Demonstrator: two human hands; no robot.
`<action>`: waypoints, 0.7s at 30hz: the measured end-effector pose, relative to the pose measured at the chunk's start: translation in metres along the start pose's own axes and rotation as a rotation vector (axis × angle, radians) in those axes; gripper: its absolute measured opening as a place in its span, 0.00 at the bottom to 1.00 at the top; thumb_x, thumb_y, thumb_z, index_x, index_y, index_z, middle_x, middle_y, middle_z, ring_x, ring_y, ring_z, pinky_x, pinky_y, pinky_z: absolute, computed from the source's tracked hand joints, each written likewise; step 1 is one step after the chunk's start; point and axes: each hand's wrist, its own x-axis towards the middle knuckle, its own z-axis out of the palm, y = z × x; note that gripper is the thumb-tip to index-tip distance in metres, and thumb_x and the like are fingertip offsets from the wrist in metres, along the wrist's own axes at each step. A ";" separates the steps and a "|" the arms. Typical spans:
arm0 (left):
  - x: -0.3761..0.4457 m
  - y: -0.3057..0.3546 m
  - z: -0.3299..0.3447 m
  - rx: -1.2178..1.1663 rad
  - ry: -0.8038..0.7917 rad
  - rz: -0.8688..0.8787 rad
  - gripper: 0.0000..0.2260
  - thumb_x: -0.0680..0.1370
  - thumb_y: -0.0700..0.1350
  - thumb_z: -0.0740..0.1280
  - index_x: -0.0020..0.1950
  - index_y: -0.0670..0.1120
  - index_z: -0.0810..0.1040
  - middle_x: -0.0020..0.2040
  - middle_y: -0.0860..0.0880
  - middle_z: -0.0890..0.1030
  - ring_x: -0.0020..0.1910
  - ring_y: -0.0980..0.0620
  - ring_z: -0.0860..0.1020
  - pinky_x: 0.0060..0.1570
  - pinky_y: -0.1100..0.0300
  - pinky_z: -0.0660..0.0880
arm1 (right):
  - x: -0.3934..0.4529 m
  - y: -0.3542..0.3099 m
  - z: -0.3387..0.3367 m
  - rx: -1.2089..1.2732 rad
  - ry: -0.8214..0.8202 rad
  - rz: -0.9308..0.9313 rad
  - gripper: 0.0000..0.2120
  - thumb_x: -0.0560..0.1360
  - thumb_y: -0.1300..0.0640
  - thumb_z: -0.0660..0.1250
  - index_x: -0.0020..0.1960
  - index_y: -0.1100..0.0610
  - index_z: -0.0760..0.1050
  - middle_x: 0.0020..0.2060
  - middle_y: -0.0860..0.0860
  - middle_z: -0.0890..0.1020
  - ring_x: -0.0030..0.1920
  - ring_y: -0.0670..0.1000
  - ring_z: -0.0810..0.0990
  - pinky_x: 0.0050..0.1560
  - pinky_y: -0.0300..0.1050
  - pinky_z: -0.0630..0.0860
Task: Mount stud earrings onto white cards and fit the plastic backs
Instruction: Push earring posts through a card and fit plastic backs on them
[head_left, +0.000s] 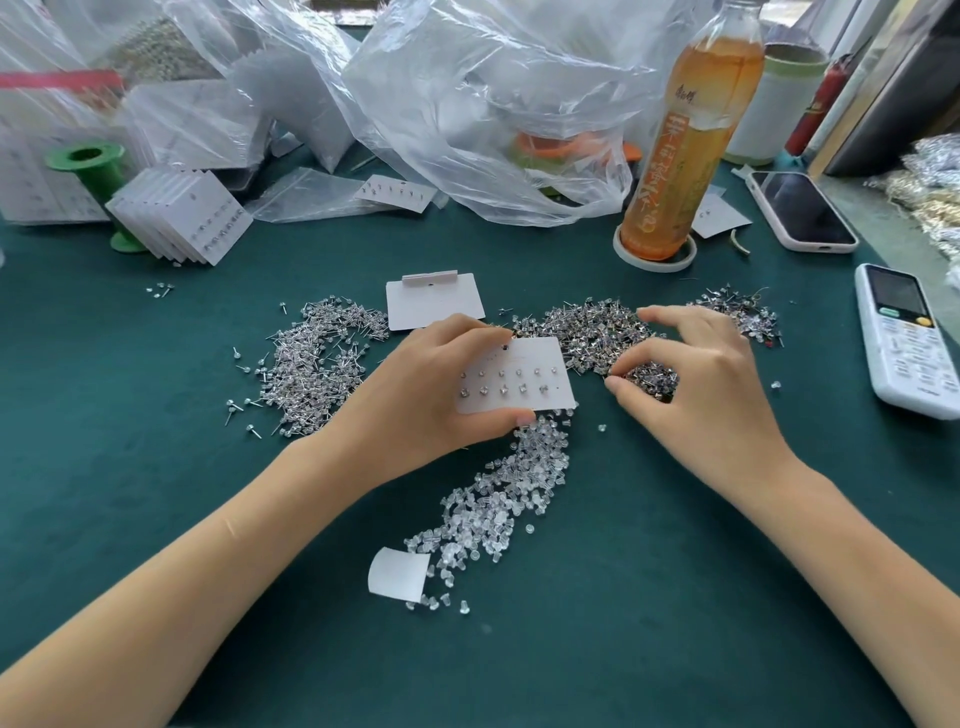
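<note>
1. One view only: head-worn, wide-angle, aimed forward and down over the green table.
2. Close range; both forearms are seen entering from the bottom edge.
3. Table clutter is bowed at the frame edges.

left hand holds card | right hand perhaps pinching studs

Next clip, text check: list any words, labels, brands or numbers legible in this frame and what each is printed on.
Nothing here reads clearly enough to quote.
Bottle: vertical printed characters on the orange label, too blurred to read.
Remote control: button markings and a dark display, too small to read.
Stack of filled cards: only earrings and small marks, no legible print.
Card held by the left hand: no print visible.
Phone: screen dark.
</note>
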 end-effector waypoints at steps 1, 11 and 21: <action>0.000 0.000 0.000 0.001 -0.001 0.000 0.31 0.69 0.59 0.72 0.67 0.46 0.72 0.60 0.51 0.75 0.58 0.52 0.73 0.57 0.66 0.65 | 0.000 -0.001 0.001 -0.031 -0.007 -0.007 0.04 0.67 0.58 0.77 0.39 0.55 0.83 0.58 0.56 0.79 0.63 0.58 0.71 0.64 0.49 0.61; 0.000 0.002 -0.002 0.009 -0.023 -0.016 0.30 0.69 0.57 0.72 0.68 0.46 0.72 0.61 0.50 0.75 0.60 0.50 0.73 0.61 0.56 0.68 | 0.004 -0.010 0.011 -0.129 0.061 0.043 0.07 0.66 0.54 0.78 0.36 0.56 0.82 0.53 0.56 0.82 0.58 0.60 0.74 0.57 0.51 0.65; 0.000 0.001 -0.001 -0.007 -0.030 -0.013 0.31 0.69 0.60 0.70 0.68 0.48 0.71 0.61 0.53 0.74 0.60 0.52 0.73 0.60 0.58 0.69 | 0.003 -0.015 -0.005 0.478 -0.058 0.209 0.07 0.70 0.56 0.75 0.38 0.45 0.82 0.54 0.43 0.80 0.59 0.41 0.73 0.53 0.25 0.64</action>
